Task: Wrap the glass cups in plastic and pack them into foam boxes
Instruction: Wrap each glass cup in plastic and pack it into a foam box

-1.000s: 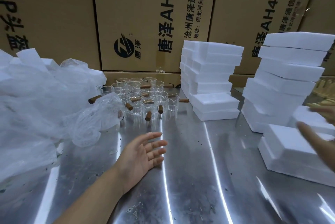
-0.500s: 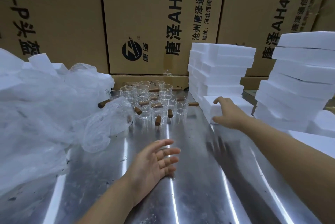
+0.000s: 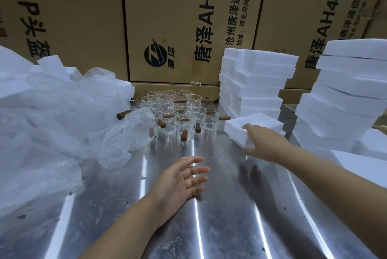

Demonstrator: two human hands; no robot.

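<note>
Several clear glass cups [image 3: 180, 118] with brown wooden handles stand grouped at the back middle of the steel table [image 3: 219, 217]. A heap of clear plastic bags [image 3: 52, 116] fills the left side and touches the cups. My right hand [image 3: 265, 143] grips the near corner of a white foam box [image 3: 247, 127] that lies tilted in front of a foam stack [image 3: 253, 85]. My left hand [image 3: 182, 181] lies on the table in the middle, palm up, fingers relaxed and holding nothing.
A taller stack of white foam boxes [image 3: 345, 93] stands at the right, with more foam pieces [image 3: 360, 160] low beside it. Large brown cardboard cartons [image 3: 184, 20] wall off the back of the table.
My right hand came in from the far right, reached the low foam box by the middle stack and has pulled it out towards me. The left hand barely moved.
</note>
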